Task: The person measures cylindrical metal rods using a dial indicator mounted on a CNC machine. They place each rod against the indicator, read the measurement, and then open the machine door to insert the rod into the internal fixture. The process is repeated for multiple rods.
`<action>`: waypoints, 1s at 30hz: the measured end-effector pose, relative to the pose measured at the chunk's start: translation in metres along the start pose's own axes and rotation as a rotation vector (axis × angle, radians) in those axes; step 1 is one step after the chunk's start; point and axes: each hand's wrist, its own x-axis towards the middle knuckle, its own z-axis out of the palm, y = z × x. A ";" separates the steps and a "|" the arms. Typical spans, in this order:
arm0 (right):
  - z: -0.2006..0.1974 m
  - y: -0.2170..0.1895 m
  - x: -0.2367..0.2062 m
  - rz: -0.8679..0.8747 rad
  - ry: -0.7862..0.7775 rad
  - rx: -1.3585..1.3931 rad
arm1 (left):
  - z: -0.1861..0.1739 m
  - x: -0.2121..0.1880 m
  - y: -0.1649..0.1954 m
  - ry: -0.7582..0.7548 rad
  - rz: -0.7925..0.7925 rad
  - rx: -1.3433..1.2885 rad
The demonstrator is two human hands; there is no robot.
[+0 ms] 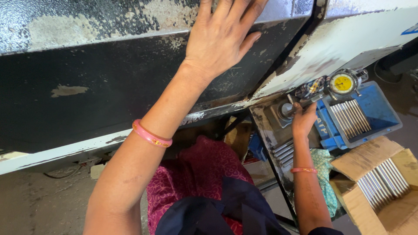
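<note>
View from a head camera, looking down past the person's own arms at a worn machine housing and a small gauging station.

At the left, the left hand [222,37] lies flat and fully open, fingers spread, palm pressed against the black, paint-chipped machine cover [109,74]. It grips nothing; it seems only to brace the body. A pink bangle [151,135] sits on that forearm. Below, between the arms, are a magenta patterned garment and a dark apron.

Further right, the right hand [303,119] is curled closed on a slim metal rod [300,104] — the workpiece — lying across the small greasy bench [265,126] under a dial gauge with a yellow face [342,83]. The fingers wrap the rod close to the gauge fixture; whether the rod's tip already touches the contact point I cannot tell. A second pink bangle [303,170] circles this wrist. Loose finished rods [284,152] lie on the bench just beside the wrist.

At the far right, a blue plastic bin [374,109] holds a neat row of rods, and nearer the viewer an open cardboard box [370,161] holds another.

To do this well, I judge that the rod should sit fully and squarely in the fixture, held lightly — a hard squeeze or a tilt would skew the needle. The braced left hand helps steadiness.
</note>
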 end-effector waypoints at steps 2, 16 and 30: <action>0.000 -0.001 0.000 0.008 0.001 -0.020 | 0.000 0.000 0.000 0.011 0.004 0.018; 0.001 0.004 0.003 -0.018 -0.002 -0.012 | 0.001 0.000 -0.002 0.021 0.002 0.007; 0.000 -0.002 0.002 -0.041 0.000 -0.033 | 0.002 -0.001 -0.002 0.023 0.000 0.009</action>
